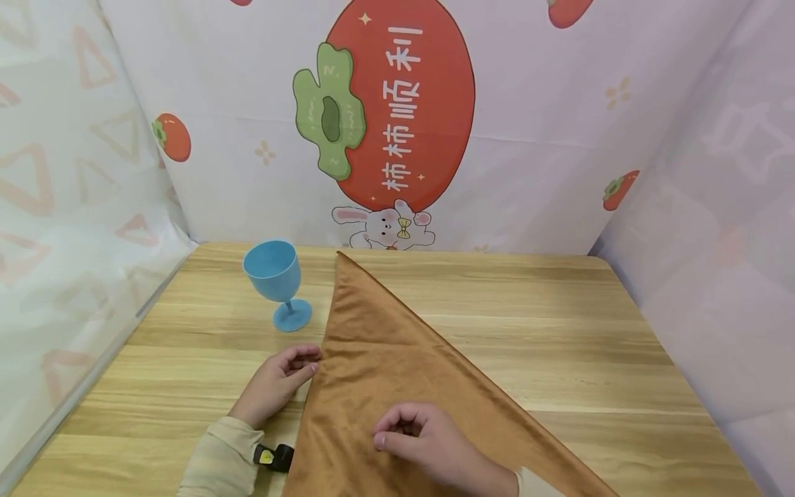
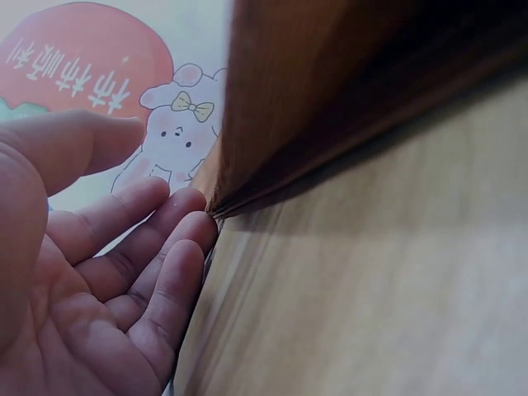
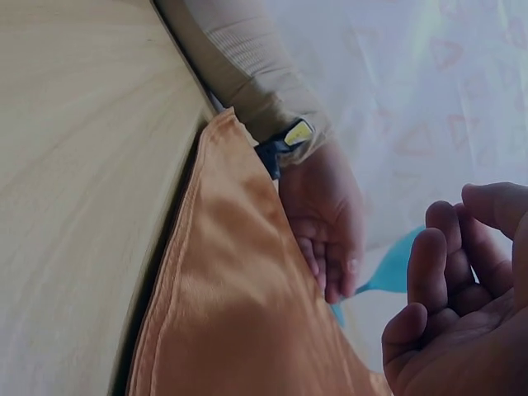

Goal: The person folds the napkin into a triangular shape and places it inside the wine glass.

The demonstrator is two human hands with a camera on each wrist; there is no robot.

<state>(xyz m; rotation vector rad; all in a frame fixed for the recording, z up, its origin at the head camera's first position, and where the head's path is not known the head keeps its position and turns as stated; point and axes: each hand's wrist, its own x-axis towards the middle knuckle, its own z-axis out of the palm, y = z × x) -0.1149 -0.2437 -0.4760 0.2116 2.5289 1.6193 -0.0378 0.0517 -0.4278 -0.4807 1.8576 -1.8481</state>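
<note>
A brown satin cloth, shaped into a long triangle, lies on the wooden table with its point toward the back. At the cloth's left edge rests my left hand, fingers loosely bent. The left wrist view shows its fingertips right at the fabric's edge, the thumb apart from them and nothing pinched between. My right hand hovers over the cloth's lower middle, its fingers loosely curled. Nothing is in its grasp in the right wrist view, where the thumb and fingers stand apart from the orange-brown fabric.
A blue plastic goblet stands upright beyond my left hand, just left of the cloth's point. The wooden table ends at a white backdrop printed with persimmons and a bunny. A black wrist strap is on my left wrist.
</note>
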